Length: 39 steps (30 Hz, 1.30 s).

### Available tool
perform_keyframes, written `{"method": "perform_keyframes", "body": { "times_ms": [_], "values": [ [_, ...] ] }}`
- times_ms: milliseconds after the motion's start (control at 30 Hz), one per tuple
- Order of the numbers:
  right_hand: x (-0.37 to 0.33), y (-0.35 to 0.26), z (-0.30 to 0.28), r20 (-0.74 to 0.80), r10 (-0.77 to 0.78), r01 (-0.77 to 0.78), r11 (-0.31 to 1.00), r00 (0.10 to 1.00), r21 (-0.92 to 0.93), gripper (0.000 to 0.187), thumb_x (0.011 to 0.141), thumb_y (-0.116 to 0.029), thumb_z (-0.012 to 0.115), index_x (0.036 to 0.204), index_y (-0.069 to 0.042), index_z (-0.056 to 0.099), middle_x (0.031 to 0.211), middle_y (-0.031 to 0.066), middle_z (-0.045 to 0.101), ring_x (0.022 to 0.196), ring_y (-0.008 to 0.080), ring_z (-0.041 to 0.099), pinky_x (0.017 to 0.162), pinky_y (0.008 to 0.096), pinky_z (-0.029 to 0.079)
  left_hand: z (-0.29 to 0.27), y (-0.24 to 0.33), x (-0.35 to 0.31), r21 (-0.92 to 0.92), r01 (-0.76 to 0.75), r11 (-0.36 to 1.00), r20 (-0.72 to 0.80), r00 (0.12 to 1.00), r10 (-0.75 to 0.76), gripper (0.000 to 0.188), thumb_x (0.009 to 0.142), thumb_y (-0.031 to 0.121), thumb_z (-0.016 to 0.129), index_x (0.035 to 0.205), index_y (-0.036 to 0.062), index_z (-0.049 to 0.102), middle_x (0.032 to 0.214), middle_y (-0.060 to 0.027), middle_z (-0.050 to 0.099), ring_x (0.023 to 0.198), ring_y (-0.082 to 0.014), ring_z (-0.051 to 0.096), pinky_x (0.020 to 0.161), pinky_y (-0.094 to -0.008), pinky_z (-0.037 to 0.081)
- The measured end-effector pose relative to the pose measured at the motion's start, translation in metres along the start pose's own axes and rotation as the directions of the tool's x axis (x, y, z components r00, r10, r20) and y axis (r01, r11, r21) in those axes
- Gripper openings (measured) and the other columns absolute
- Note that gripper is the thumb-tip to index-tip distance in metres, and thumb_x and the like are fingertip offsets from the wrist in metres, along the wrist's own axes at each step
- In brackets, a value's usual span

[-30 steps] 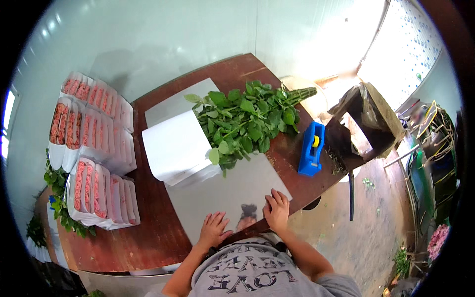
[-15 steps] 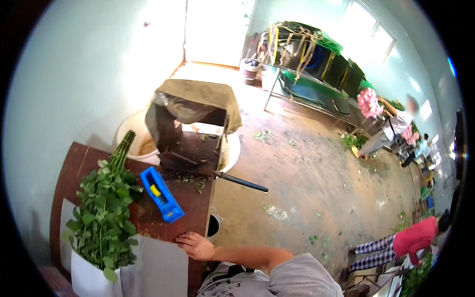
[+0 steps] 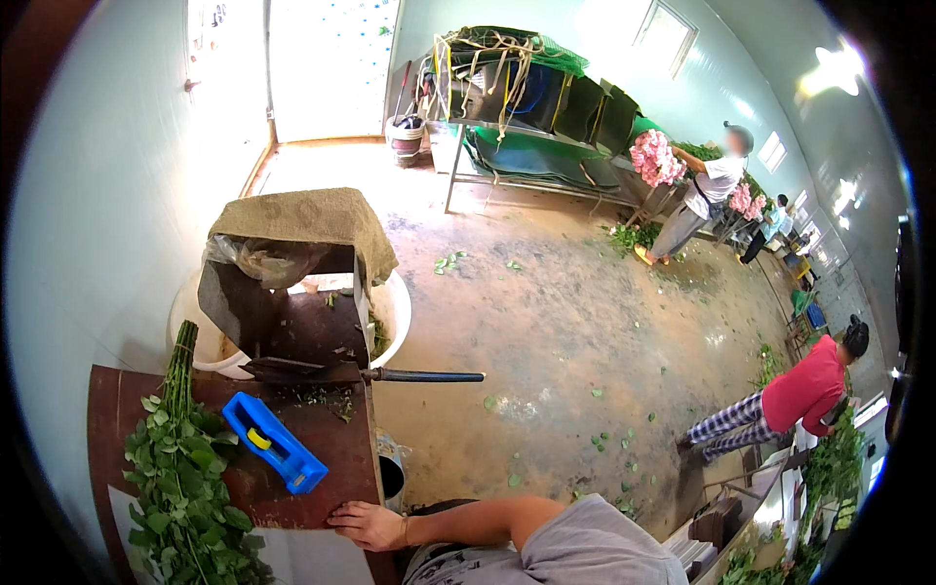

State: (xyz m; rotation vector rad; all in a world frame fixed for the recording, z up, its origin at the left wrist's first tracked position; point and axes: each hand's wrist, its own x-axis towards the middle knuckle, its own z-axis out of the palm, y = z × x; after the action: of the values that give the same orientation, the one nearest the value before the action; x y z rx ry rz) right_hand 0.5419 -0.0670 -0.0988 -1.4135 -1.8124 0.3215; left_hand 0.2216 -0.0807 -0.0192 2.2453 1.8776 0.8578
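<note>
My right hand (image 3: 366, 526) lies on the edge of the dark red table (image 3: 263, 495), beside a pale sheet of card (image 3: 310, 558). Its fingers are stretched out flat, with nothing seen in them. My left hand is out of sight. To the left of my right hand, a bunch of leafy green stems (image 3: 185, 478) lies on the table, its bare stem ends pointing away from me. Between the bunch and my hand stands a blue tape dispenser (image 3: 276, 444) with a yellow core.
A long cutting blade's dark handle (image 3: 424, 375) juts past the table's right edge. Behind it stands a sacking-covered box (image 3: 302, 219) over white tubs (image 3: 398, 317). Leaves litter the floor. One person in red (image 3: 804, 385) works at right; others handle pink flowers (image 3: 656, 159) farther back.
My view has shifted, so the table and box sit lower and farther left in it. The white wrap at the bunch's near end has left the view. My right hand stays at the table edge.
</note>
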Motion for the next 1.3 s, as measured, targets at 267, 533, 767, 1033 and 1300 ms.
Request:
{"method": "perform_keyframes", "body": {
  "times_ms": [267,533,767,1033,1300],
  "values": [
    [-0.003,0.000,0.000,0.033,0.002,-0.002,1.000,0.999,0.012,0.036,0.081,-0.013,0.059,0.115,-0.001,0.056,0.132,0.0153,0.050,0.124,0.0311,0.045,0.105,0.0464,0.035,0.009,-0.003,-0.001,-0.002,0.009,1.000,-0.001,1.000,-0.009,0.025,0.088,0.019,0.055,0.102,-0.0002,0.064,0.107,-0.0238,0.061,0.097,-0.0394,0.058,0.085,-0.0452,0.048],
    [-0.006,0.005,0.009,0.009,-0.013,0.013,1.000,1.000,-0.002,0.036,0.081,-0.013,0.059,0.115,-0.001,0.056,0.132,0.0152,0.050,0.124,0.0311,0.045,0.105,0.0463,0.035,0.014,-0.001,-0.002,0.012,0.009,1.000,-0.036,0.999,-0.008,0.025,0.088,0.019,0.055,0.101,0.0000,0.065,0.106,-0.0235,0.061,0.096,-0.0392,0.059,0.084,-0.0452,0.048],
    [-0.003,0.002,0.002,0.007,-0.023,0.023,1.000,1.000,-0.006,0.036,0.079,-0.013,0.059,0.113,0.000,0.056,0.131,0.0163,0.050,0.123,0.0316,0.045,0.104,0.0459,0.035,0.017,0.001,-0.004,0.042,0.007,0.999,-0.067,0.998,-0.004,0.025,0.088,0.019,0.055,0.100,0.0001,0.065,0.105,-0.0232,0.061,0.096,-0.0389,0.059,0.084,-0.0452,0.048],
    [-0.006,0.001,0.005,-0.056,-0.048,0.050,0.999,0.997,0.022,0.032,0.075,-0.010,0.063,0.104,0.003,0.059,0.127,0.0186,0.052,0.120,0.0355,0.047,0.101,0.0474,0.038,0.017,-0.001,-0.011,0.068,0.005,0.998,-0.064,0.998,-0.001,0.024,0.088,0.019,0.055,0.099,0.0003,0.065,0.104,-0.0229,0.062,0.095,-0.0387,0.059,0.084,-0.0453,0.048],
    [-0.006,0.003,0.012,-0.059,-0.056,0.055,0.998,0.997,-0.015,0.030,0.077,-0.011,0.060,0.106,0.000,0.058,0.127,0.0149,0.053,0.120,0.0325,0.048,0.101,0.0463,0.038,0.021,-0.008,-0.013,0.070,-0.032,0.997,-0.132,0.990,0.041,0.024,0.088,0.019,0.055,0.098,0.0005,0.065,0.103,-0.0226,0.062,0.094,-0.0384,0.060,0.083,-0.0453,0.049]
  ]
}}
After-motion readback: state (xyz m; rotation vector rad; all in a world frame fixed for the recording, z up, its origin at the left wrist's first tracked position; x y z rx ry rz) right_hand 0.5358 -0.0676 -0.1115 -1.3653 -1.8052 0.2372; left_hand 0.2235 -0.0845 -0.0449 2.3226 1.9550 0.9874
